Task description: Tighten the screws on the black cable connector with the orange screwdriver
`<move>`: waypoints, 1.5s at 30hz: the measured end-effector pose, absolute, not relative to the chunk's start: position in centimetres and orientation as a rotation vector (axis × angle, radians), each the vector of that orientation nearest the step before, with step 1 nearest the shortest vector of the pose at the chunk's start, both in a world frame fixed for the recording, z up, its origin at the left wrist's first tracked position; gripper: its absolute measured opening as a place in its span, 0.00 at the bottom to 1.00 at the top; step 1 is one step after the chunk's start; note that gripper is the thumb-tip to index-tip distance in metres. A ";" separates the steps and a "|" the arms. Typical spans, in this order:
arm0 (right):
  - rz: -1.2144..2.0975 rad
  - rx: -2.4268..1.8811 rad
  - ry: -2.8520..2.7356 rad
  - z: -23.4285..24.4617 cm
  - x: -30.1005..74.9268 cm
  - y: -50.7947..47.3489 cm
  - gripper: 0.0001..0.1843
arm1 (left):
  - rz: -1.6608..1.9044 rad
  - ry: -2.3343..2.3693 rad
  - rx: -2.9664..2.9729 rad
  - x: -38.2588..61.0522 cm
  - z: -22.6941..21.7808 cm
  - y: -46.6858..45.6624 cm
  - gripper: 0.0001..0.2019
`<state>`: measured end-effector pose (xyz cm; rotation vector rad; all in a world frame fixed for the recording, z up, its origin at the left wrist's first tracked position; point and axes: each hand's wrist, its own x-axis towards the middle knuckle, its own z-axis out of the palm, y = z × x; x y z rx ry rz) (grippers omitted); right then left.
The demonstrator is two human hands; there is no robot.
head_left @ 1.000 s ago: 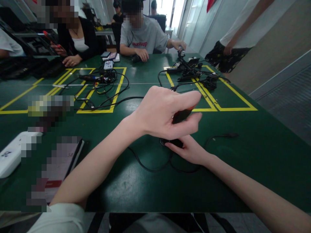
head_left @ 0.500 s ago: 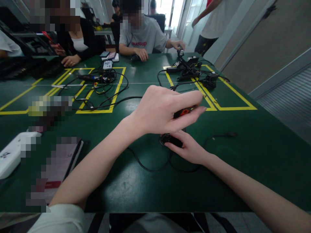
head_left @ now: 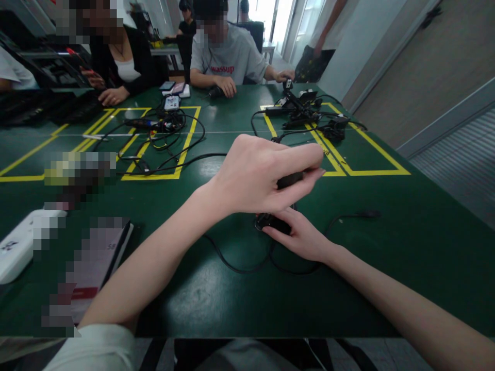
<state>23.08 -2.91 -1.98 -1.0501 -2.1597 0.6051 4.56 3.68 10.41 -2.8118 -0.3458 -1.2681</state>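
Observation:
My left hand [head_left: 266, 172] is raised over the table, its thumb and fingers pinched round a small black object [head_left: 290, 180]. Only a sliver of that object shows between the fingers, so I cannot tell its kind. Just below and nearer to me, my right hand [head_left: 299, 234] grips a black object with a rounded end [head_left: 266, 221]. My left hand covers part of it. A thin black cable [head_left: 240, 270] loops on the table under my right hand. Its plug-like end [head_left: 369, 214] lies to the right. Whether the two black objects are joined is hidden.
On the green table [head_left: 201, 309], a blurred-out box [head_left: 96, 263] and a white power strip [head_left: 19, 242] lie at left. Tangled cables [head_left: 166, 123] and black gear [head_left: 301, 108] sit on yellow-taped areas. Across the table, a person in a grey shirt [head_left: 228, 56] handles the gear.
An orange-red patch seen on the black object between my left fingers no longer shows. Both my hands stay almost in place. At the back right, the standing person has shifted.

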 end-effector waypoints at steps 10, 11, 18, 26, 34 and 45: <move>0.626 -1.052 -2.162 -1.8 23.0 -2.9 0.09 | -1.257 -0.341 -2.801 4.5 10.4 3.9 0.10; 0.624 -1.053 -2.164 -1.8 23.1 -2.9 0.09 | -1.263 -0.348 -2.795 4.5 10.4 3.9 0.10; 0.617 -1.069 -2.165 -1.9 23.2 -2.9 0.08 | -1.273 -0.409 -2.780 4.6 10.3 3.7 0.08; 0.627 -1.049 -2.150 -1.8 23.1 -2.9 0.09 | -1.251 -0.346 -2.765 4.6 10.4 4.0 0.10; 0.624 -1.052 -2.155 -2.0 23.3 -2.8 0.10 | -1.244 -0.307 -2.709 4.8 10.4 3.9 0.13; 0.621 -1.055 -2.129 -1.9 23.0 -3.0 0.08 | -1.242 -0.309 -2.782 4.5 10.5 3.7 0.11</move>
